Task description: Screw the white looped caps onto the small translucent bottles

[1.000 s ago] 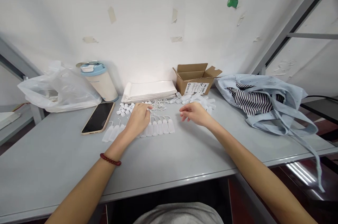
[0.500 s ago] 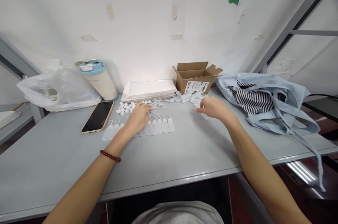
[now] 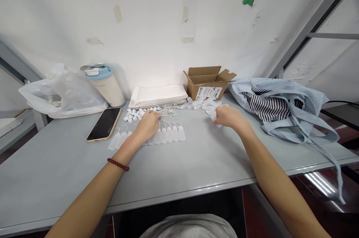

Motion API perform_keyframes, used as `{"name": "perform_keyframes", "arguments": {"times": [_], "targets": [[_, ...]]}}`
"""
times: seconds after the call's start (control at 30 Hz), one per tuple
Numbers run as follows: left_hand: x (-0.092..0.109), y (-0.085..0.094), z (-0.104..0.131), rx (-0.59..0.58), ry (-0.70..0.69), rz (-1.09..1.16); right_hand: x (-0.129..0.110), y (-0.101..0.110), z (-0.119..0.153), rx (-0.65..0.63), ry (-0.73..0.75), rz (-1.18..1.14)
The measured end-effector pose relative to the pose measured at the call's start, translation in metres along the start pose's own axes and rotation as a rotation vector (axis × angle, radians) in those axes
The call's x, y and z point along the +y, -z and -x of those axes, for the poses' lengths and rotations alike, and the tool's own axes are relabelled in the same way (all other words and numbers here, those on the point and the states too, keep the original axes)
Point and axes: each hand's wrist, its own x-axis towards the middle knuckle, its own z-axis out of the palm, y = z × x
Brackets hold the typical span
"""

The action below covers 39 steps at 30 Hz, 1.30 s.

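Note:
My left hand (image 3: pixel 148 125) rests on the table with curled fingers, over a row of small translucent plastic bottles (image 3: pixel 169 134) with thin bent white tubes at their tops. Whatever its fingertips hold is too small to make out. Just beyond it lie many small white caps (image 3: pixel 130 115) and a pile of loose white tubes (image 3: pixel 169 110). At the right, my right hand (image 3: pixel 229 116) is closed, its fingertips down among loose translucent bottles (image 3: pixel 209 107). Its fingers hide what they pinch.
A phone (image 3: pixel 104 124), a tilted-looking tumbler (image 3: pixel 108 87) and a white plastic bag (image 3: pixel 64 94) stand left. Behind are a stack of white trays or sheets (image 3: pixel 158 95) and an open cardboard box (image 3: pixel 206 84). A light-blue cloth bag (image 3: pixel 311 99) lies right, its strap hanging over the table edge.
My right hand has shifted slightly right and its fingers have drawn closer together at the loose bottles. My left hand has stayed almost in place.

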Motion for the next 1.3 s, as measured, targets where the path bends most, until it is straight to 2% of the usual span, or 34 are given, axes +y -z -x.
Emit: {"name": "perform_keyframes", "arguments": {"times": [0.4,0.5,0.6,0.7,0.83,0.97,1.07,1.3], "targets": [[0.0,0.0,0.001,0.017,0.023,0.022,-0.01,-0.008,-0.001,0.018,0.101,-0.047],[0.003,0.003,0.0,0.033,0.029,0.024,-0.021,-0.009,0.001,0.102,0.137,-0.16],[0.01,0.008,0.0,0.055,0.041,0.035,-0.033,-0.013,0.003,0.214,0.201,-0.378],[0.022,0.015,0.0,0.113,0.096,0.151,-0.043,-0.019,0.006,0.312,0.353,-0.536],[0.041,0.021,0.004,0.175,0.154,0.418,-0.052,-0.025,0.012,0.414,0.521,-0.651],[0.06,0.021,0.009,0.187,0.183,0.674,-0.059,-0.027,0.019,0.471,0.605,-0.716],[0.071,0.02,0.012,0.219,0.195,0.754,-0.063,-0.027,0.024,0.48,0.644,-0.719],[0.077,0.018,0.013,0.233,0.223,0.911,-0.067,-0.029,0.025,0.48,0.715,-0.664]]}}
